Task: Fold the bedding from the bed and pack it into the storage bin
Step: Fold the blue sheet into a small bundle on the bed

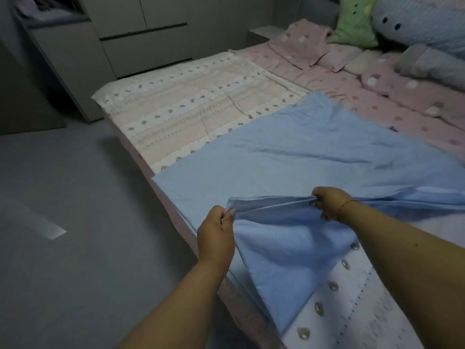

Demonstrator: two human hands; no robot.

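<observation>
A light blue sheet (289,157) lies spread over the near part of the bed, creased and partly doubled over. My left hand (216,234) pinches its near edge at a corner, and my right hand (329,202) grips the same edge further right, so the edge is stretched taut between them and lifted off the bed. Below this edge a fold of the blue sheet hangs toward me. Under it lies a patterned cream and pink quilt (201,107). No storage bin is in view.
The bed's left side (141,159) borders grey floor (63,222). Pink dotted bedding (377,96), pink pillows (302,44), a green cushion (357,21) and a blue bolster (422,23) lie at the head. Grey cabinets (141,36) stand along the far wall.
</observation>
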